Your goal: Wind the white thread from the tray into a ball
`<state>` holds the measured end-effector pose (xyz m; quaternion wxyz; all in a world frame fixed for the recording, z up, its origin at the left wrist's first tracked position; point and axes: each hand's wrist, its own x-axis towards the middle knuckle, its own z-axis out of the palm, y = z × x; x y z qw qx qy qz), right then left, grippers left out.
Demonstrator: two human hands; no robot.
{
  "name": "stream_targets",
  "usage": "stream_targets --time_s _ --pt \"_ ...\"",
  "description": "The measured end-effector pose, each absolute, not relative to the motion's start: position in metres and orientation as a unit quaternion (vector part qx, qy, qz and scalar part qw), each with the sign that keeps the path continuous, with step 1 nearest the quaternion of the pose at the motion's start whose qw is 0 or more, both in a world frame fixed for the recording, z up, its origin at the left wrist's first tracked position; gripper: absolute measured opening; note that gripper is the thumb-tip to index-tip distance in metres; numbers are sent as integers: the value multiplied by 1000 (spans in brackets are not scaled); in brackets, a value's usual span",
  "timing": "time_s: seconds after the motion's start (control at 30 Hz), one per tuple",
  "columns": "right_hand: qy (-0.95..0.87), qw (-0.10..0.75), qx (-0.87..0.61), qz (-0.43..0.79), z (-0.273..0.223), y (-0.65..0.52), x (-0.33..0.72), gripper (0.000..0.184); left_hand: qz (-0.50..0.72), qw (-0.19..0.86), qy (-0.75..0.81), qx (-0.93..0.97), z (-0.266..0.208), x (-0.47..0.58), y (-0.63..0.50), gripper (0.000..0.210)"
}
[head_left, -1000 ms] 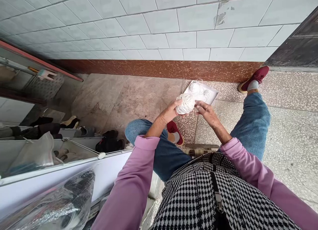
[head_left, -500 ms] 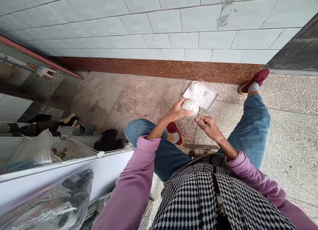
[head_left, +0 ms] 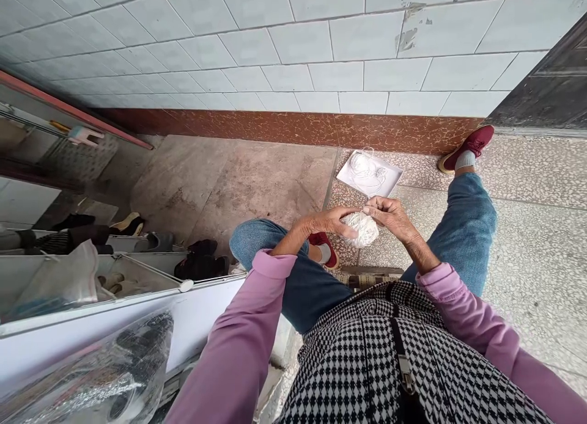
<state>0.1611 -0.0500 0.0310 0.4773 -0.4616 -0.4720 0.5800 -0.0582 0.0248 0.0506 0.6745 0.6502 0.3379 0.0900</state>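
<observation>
Closed around the left side of a ball of white yarn [head_left: 365, 230], the left hand [head_left: 331, 221] has its digits bent over the upper left of the ball and across its left face. Most of the ball stands out beyond this grip, to the right and a little below the fingertips, just right of the frame's centre and below its middle line. The right hand [head_left: 395, 218] comes in from the right, its fingertips at the upper right edge of the ball, close to the digits of the left. Its fingers are bent toward the thumb; whether they pinch a strand is too small to tell.

Above the hands in the frame, near but apart from them, a shallow white tray [head_left: 391, 172] lies on the floor [head_left: 539, 277], with loose white cord [head_left: 364, 165] coiled in it; one loop rises past the tray's upper edge. Below the ball are the lap of the jeans [head_left: 312, 289] and a checked garment [head_left: 362, 357]. One dark red shoe [head_left: 331, 260] shows below the left hand, partly covered by it and the forearm; the other red shoe [head_left: 478, 140] is at the right, close to the brown skirting [head_left: 275, 127] of a tiled wall [head_left: 346, 39]. White shelving [head_left: 206, 302] with footwear fills the lower left, a sheet of clear plastic [head_left: 114, 363] in front of it.
</observation>
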Motion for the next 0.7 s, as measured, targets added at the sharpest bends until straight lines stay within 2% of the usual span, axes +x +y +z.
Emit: stream_targets --time_s 0.07,0.2,0.43,0.57,0.7 --pt "-422 487 -478 597 16 -54 156 59 61 718 329 610 52 -59 24 74" --pt "-381 498 -498 599 -4 -61 147 61 118 757 336 548 54 -57 23 75" --pt "-357 503 -514 596 -10 -63 144 63 151 736 360 552 54 -54 21 84" --pt "-360 499 -524 589 -9 -66 143 64 154 727 351 569 50 -54 24 80" --pt "-426 467 -515 579 -3 -75 138 62 248 704 380 546 46 -54 33 88"
